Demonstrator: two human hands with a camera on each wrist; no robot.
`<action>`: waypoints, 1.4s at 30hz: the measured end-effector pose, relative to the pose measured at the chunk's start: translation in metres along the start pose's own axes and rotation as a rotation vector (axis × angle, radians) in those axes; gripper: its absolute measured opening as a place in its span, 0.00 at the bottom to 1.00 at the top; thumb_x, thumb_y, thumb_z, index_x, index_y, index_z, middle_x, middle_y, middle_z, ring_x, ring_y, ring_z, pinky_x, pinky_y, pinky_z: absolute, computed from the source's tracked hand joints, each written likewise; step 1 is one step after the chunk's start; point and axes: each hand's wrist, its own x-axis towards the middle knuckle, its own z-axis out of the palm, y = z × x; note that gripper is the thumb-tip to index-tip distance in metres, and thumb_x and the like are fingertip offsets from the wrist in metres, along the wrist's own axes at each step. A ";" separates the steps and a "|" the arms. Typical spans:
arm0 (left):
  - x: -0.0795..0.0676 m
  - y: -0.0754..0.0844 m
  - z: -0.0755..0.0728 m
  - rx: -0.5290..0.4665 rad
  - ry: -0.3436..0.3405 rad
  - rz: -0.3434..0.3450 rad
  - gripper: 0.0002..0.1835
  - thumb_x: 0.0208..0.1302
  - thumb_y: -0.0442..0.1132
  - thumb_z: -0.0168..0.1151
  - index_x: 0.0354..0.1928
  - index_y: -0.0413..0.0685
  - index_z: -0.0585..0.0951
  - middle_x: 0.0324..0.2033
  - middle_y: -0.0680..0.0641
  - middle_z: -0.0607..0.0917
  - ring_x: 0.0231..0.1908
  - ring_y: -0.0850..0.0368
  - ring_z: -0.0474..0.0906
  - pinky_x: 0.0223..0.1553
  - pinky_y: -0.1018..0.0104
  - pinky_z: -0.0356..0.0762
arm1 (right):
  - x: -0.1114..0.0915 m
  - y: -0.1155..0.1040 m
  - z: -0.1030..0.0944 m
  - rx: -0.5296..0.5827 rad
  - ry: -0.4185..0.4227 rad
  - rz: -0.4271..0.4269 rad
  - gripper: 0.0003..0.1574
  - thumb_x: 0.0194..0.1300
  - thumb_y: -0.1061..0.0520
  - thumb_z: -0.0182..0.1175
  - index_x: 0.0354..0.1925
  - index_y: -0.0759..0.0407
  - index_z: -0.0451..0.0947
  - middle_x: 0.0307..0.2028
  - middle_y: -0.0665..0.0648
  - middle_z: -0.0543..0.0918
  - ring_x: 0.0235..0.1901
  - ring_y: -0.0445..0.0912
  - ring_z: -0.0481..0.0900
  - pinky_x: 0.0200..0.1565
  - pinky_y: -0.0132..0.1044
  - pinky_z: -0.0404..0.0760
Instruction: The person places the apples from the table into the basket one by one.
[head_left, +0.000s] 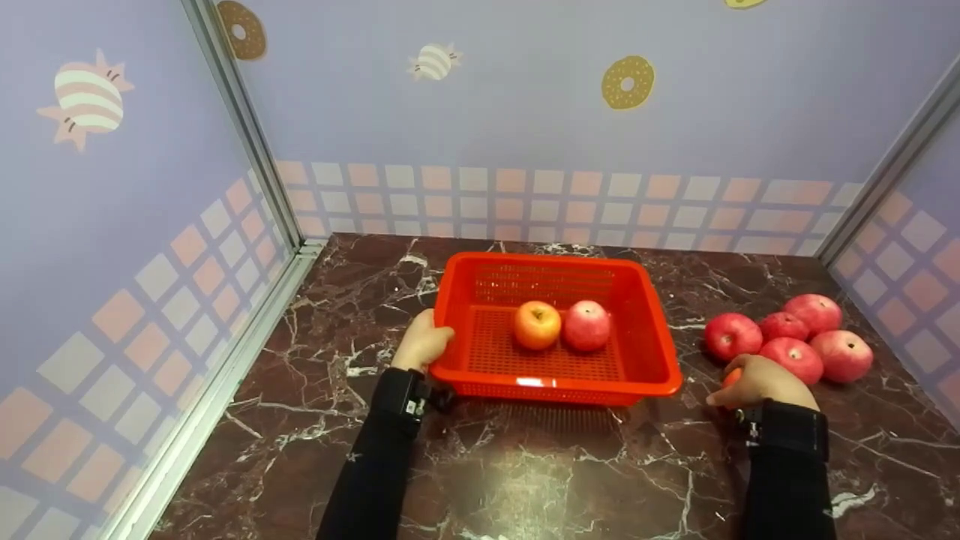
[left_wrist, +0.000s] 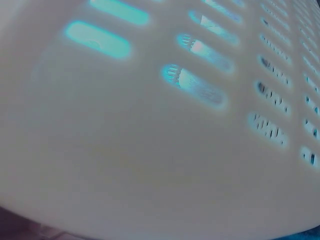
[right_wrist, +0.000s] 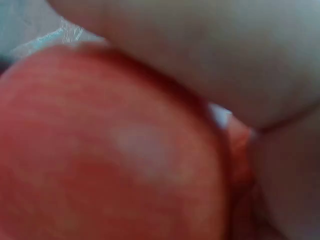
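My left hand (head_left: 422, 342) grips the left rim of a red plastic basket (head_left: 592, 387), thumb over the edge. In the left wrist view a pale, washed-out slotted wall (left_wrist: 125, 150) fills the picture; the hand itself does not show there. A yellow-orange apple (head_left: 537, 325) and a pinkish-red apple (head_left: 587, 326) lie side by side in the basket. Right of the basket, my right hand (head_left: 765, 384) holds a red apple (right_wrist: 110, 150), mostly covered by the hand in the head view. Fingers (right_wrist: 210, 55) curve over that apple in the right wrist view.
Several red apples (head_left: 733, 337) sit clustered at the right, just beyond my right hand. Patterned panels (head_left: 525, 135) enclose the dark marble-look tabletop (head_left: 315, 450) at the back and both sides. A metal strip (head_left: 195, 435) runs along the left edge.
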 end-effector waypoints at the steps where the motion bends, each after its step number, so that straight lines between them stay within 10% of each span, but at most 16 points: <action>1: 0.000 0.000 0.000 -0.001 -0.001 0.001 0.24 0.59 0.24 0.48 0.59 0.25 0.72 0.53 0.27 0.79 0.48 0.35 0.83 0.46 0.49 0.86 | 0.000 0.000 0.001 0.005 0.003 -0.002 0.29 0.49 0.44 0.78 0.40 0.60 0.77 0.29 0.52 0.82 0.31 0.47 0.78 0.35 0.38 0.74; 14: 0.001 -0.002 0.000 0.008 0.009 0.007 0.23 0.59 0.24 0.49 0.58 0.26 0.73 0.53 0.26 0.80 0.48 0.35 0.84 0.46 0.48 0.86 | 0.004 0.000 0.004 0.053 0.028 0.035 0.09 0.48 0.56 0.65 0.28 0.55 0.73 0.22 0.48 0.74 0.24 0.46 0.72 0.27 0.35 0.70; 24: 0.001 -0.001 0.000 0.014 0.007 0.002 0.24 0.59 0.24 0.49 0.59 0.26 0.72 0.53 0.27 0.80 0.49 0.35 0.83 0.47 0.48 0.86 | 0.010 -0.002 -0.001 0.038 0.043 0.048 0.18 0.53 0.49 0.66 0.36 0.57 0.72 0.25 0.51 0.78 0.30 0.48 0.77 0.33 0.37 0.74; 34: 0.000 0.001 0.000 0.016 -0.003 0.013 0.24 0.59 0.24 0.48 0.60 0.26 0.72 0.54 0.26 0.80 0.50 0.34 0.83 0.48 0.49 0.85 | 0.012 -0.002 -0.009 0.063 0.061 0.053 0.44 0.58 0.46 0.62 0.66 0.67 0.62 0.49 0.70 0.79 0.45 0.61 0.76 0.46 0.49 0.76; 42: 0.001 -0.001 0.000 0.008 0.000 0.010 0.24 0.58 0.24 0.48 0.59 0.25 0.73 0.54 0.26 0.80 0.50 0.33 0.83 0.47 0.48 0.86 | 0.012 -0.005 -0.008 0.079 0.140 0.012 0.37 0.56 0.49 0.63 0.60 0.64 0.65 0.44 0.65 0.79 0.41 0.57 0.76 0.39 0.40 0.73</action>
